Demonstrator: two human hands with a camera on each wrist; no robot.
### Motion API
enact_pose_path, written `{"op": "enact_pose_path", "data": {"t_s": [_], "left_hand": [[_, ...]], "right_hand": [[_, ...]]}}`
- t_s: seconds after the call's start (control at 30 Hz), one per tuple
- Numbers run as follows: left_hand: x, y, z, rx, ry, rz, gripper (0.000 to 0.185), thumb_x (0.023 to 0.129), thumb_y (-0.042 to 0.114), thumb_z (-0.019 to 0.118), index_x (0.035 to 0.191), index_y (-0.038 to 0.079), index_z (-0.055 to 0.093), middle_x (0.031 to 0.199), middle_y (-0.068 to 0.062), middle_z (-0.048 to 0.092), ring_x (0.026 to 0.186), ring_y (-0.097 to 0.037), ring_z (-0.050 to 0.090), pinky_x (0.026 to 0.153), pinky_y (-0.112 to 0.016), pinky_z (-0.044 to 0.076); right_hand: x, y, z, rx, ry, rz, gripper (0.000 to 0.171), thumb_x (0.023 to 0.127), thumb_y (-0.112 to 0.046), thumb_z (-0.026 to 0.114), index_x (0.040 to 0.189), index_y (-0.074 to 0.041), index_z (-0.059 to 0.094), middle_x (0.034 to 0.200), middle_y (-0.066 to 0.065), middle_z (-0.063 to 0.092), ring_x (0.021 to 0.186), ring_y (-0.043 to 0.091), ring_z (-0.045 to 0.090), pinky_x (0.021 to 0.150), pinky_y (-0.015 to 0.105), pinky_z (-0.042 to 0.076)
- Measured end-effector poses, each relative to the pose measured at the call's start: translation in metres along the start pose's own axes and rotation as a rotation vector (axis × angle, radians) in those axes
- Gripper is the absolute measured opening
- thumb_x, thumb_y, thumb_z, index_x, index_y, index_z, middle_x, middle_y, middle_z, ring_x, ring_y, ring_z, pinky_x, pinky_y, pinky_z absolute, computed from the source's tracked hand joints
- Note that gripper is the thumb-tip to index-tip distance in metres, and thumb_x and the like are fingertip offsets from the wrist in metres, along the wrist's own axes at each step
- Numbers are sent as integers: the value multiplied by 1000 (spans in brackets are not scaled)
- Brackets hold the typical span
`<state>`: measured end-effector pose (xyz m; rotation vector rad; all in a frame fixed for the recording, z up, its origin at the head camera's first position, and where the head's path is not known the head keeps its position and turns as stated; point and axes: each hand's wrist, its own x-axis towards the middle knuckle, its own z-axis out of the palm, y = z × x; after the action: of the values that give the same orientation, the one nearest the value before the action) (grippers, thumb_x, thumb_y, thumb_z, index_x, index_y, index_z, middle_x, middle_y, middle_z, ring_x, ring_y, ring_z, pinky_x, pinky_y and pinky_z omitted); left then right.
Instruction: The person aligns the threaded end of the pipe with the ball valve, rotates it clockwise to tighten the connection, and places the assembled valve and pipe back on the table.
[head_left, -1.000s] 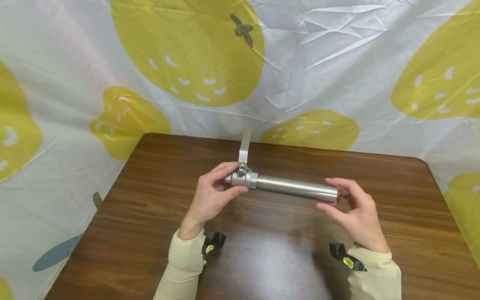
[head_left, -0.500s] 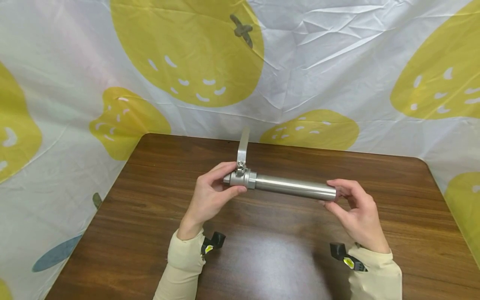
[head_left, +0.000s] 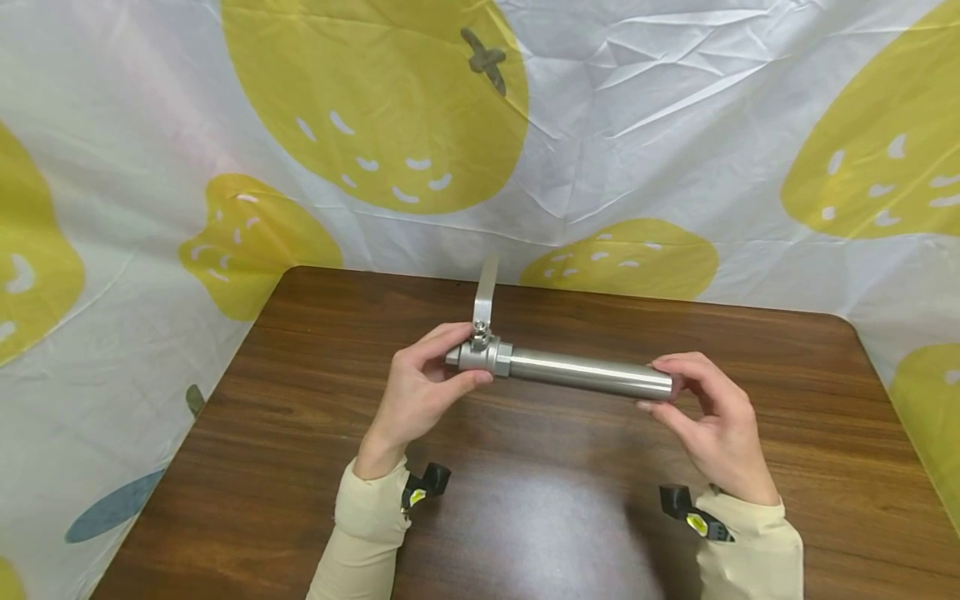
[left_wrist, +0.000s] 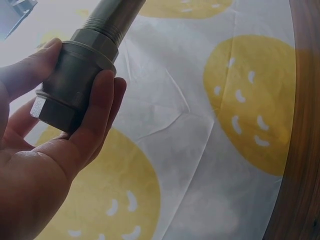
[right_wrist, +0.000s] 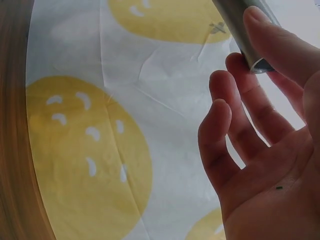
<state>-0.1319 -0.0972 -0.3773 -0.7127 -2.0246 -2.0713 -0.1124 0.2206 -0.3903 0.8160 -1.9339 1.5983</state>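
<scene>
My left hand point(head_left: 416, 387) holds a silver ball valve point(head_left: 477, 357) between thumb and fingers, above the table. The valve's flat lever point(head_left: 486, 292) points away toward the back. A shiny metal pipe point(head_left: 585, 372) extends rightward from the valve's hex end. In the left wrist view, some thread shows on the pipe point(left_wrist: 112, 20) where it meets the valve point(left_wrist: 75, 75). My right hand point(head_left: 720, 421) pinches the pipe's far end with thumb and fingertips. From the right wrist, the pipe point(right_wrist: 245, 30) shows a hollow end, and the lower fingers stay off it.
Below the hands lies a brown wood-grain table point(head_left: 540, 483). A white cloth point(head_left: 420, 237) with yellow fruit prints hangs behind it and along its sides. Black wrist cameras point(head_left: 437, 479) sit at both cuffs.
The valve and pipe have shifted slightly left. My right thumb and fingertips have moved a little around the pipe's end. The left hand keeps its hold.
</scene>
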Motion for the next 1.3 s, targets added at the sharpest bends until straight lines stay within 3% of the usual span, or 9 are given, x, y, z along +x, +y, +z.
{"op": "enact_pose_path", "data": {"t_s": [0.13,0.43,0.8,1.03,1.3], "left_hand": [[1,1,0,0,2,3,54,70,-18,74,122,-14,58,121,-27,58,100,-13,59,81,-19,54],[1,0,1,-6,3,0,52,72,-16,75,121,-14,58,120,-26,58,100,-12,60,82,-18,54],[0,-2,3,-28,-15,4,53,73,-14,76,122,-14,57,120,-25,58,100,-12,59,82,-19,54],[0,1,6,-27,-21,23,52,71,-17,74,121,-16,57,120,-29,58,102,-13,59,84,-19,54],[0,1,3,-10,-7,21,52,71,-16,76,120,-15,58,119,-27,59,102,-13,60,83,-19,54]], "right_hand": [[-1,1,-2,-11,5,10,47,60,26,75,104,20,58,102,3,65,82,8,54,76,14,48],[-6,2,-4,-185,-5,89,53,58,23,78,108,12,63,91,-8,62,79,5,54,80,12,48],[-7,-6,-5,-177,-26,163,41,72,22,70,110,9,63,92,-16,69,79,-1,62,75,9,50],[-8,-3,-6,-15,-10,151,31,78,22,62,109,16,59,89,-8,73,73,1,65,69,10,53],[-7,-3,-3,-60,-18,163,36,78,21,65,112,15,58,89,-11,72,74,0,65,65,10,51]]}}
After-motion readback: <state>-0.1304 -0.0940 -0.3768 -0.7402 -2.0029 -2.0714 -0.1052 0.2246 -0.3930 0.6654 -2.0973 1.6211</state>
